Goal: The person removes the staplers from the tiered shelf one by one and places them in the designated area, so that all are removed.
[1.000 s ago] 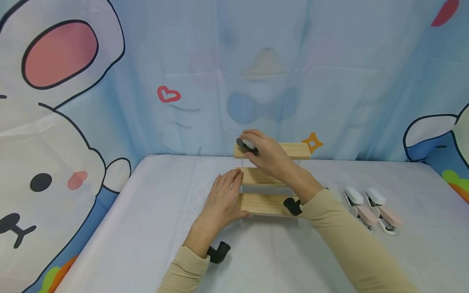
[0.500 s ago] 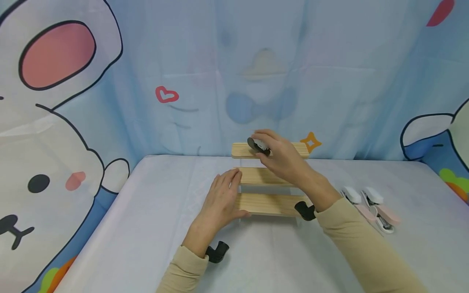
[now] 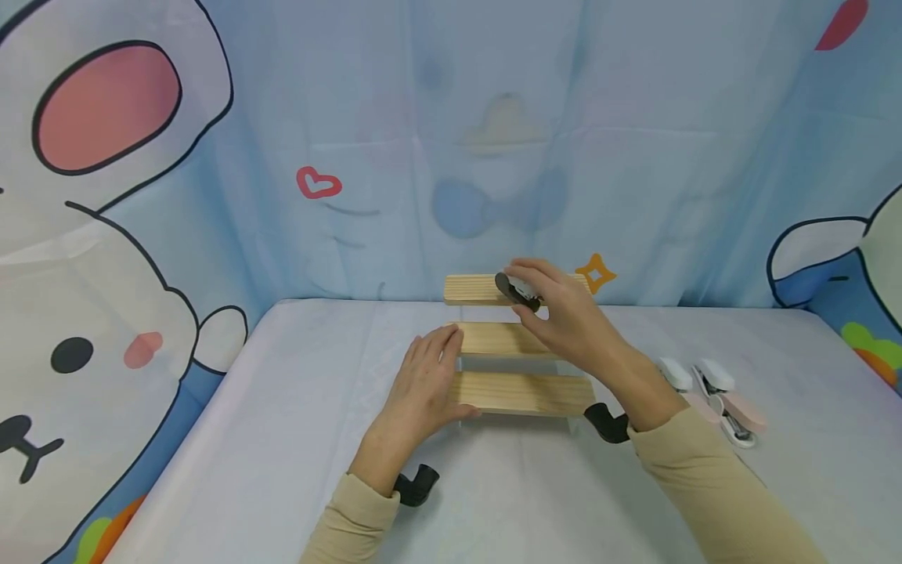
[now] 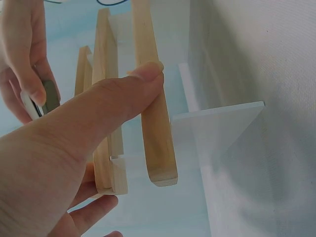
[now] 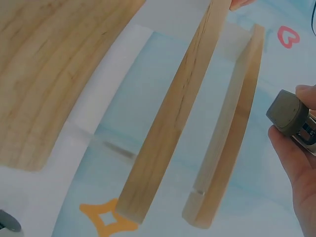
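A three-tier wooden display rack (image 3: 524, 394) with clear side supports stands at the middle of the table. My left hand (image 3: 419, 384) holds its left end. In the left wrist view the thumb (image 4: 126, 96) presses on the front board's edge, and the fingers reach behind toward the middle board. My right hand (image 3: 581, 329) grips a dark grey stapler (image 3: 517, 291) between thumb and fingers, in front of the top board (image 3: 470, 290). In the right wrist view the stapler's grey end (image 5: 288, 112) pokes out of the fingers; whether it touches the top board, I cannot tell.
Two pink-and-white staplers (image 3: 743, 411) lie side by side on the white tablecloth (image 3: 493, 501), right of the rack, one partly behind the right forearm. A blue cartoon-printed curtain (image 3: 395, 102) hangs behind the table.
My right hand has moved right along the top board with the stapler, dropping slightly. More of the top and bottom boards shows. The left hand stays in place on the rack.
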The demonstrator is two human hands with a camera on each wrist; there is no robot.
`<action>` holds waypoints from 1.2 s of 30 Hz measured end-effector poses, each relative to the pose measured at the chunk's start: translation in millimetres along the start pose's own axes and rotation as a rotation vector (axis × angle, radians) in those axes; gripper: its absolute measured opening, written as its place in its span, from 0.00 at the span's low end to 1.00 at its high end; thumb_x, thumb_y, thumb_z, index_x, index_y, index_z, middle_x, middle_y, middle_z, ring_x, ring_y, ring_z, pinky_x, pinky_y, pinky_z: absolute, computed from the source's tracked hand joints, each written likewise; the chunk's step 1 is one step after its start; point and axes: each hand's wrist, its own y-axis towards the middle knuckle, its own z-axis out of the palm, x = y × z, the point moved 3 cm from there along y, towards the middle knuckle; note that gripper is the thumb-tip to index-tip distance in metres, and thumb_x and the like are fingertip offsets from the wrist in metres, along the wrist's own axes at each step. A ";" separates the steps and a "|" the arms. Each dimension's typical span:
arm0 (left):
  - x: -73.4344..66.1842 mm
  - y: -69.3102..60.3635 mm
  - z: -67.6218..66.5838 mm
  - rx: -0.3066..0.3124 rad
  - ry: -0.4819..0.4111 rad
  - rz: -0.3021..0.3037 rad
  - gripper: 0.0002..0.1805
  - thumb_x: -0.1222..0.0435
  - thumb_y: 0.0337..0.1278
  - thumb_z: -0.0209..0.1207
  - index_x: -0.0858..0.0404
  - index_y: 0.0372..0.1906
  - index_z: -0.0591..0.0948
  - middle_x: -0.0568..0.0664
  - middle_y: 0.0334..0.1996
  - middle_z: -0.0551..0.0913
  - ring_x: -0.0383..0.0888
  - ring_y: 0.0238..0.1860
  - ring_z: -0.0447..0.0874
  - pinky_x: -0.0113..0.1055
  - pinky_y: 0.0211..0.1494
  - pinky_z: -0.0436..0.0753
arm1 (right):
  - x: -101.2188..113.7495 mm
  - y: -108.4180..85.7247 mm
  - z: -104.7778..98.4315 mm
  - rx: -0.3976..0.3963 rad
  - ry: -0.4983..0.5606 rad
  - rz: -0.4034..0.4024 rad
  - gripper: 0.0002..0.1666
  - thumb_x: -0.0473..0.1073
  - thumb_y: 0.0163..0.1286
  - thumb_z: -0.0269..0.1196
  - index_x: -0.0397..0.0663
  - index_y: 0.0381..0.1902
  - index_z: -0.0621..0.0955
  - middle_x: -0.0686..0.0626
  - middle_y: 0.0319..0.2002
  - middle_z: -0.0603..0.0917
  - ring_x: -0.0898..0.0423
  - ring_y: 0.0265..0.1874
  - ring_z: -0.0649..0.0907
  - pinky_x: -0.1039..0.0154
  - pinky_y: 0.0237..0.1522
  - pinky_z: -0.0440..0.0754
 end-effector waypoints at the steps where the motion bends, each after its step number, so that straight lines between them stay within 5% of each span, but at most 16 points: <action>1: -0.1 -0.1 0.1 -0.001 0.001 0.000 0.60 0.45 0.32 0.79 0.66 0.72 0.64 0.55 0.72 0.65 0.52 0.73 0.63 0.51 0.77 0.63 | -0.2 -1.9 -1.2 -0.002 -0.001 0.003 0.30 0.31 0.63 0.67 0.36 0.64 0.75 0.37 0.64 0.75 0.40 0.58 0.80 0.48 0.48 0.85; 7: -0.2 -0.3 0.1 0.000 0.001 -0.004 0.60 0.45 0.32 0.79 0.67 0.72 0.64 0.55 0.72 0.65 0.52 0.73 0.64 0.51 0.78 0.63 | -1.7 -14.1 -10.2 -0.007 -0.003 0.040 0.31 0.30 0.63 0.67 0.36 0.64 0.75 0.37 0.65 0.74 0.38 0.61 0.77 0.43 0.53 0.82; 28: -0.4 -0.7 0.1 0.004 -0.006 0.000 0.59 0.46 0.33 0.79 0.67 0.72 0.64 0.55 0.72 0.64 0.53 0.73 0.64 0.51 0.78 0.63 | -6.6 -59.5 -33.5 -0.089 -0.089 0.037 0.35 0.25 0.56 0.70 0.37 0.63 0.76 0.38 0.64 0.76 0.38 0.54 0.82 0.46 0.43 0.84; 36: -0.4 -0.8 0.7 -0.012 -0.001 0.010 0.60 0.46 0.33 0.79 0.68 0.72 0.64 0.56 0.72 0.65 0.53 0.72 0.64 0.52 0.77 0.64 | -12.0 -78.4 -42.3 -0.118 -0.152 0.037 0.37 0.24 0.52 0.71 0.38 0.62 0.76 0.39 0.61 0.78 0.44 0.48 0.84 0.60 0.38 0.83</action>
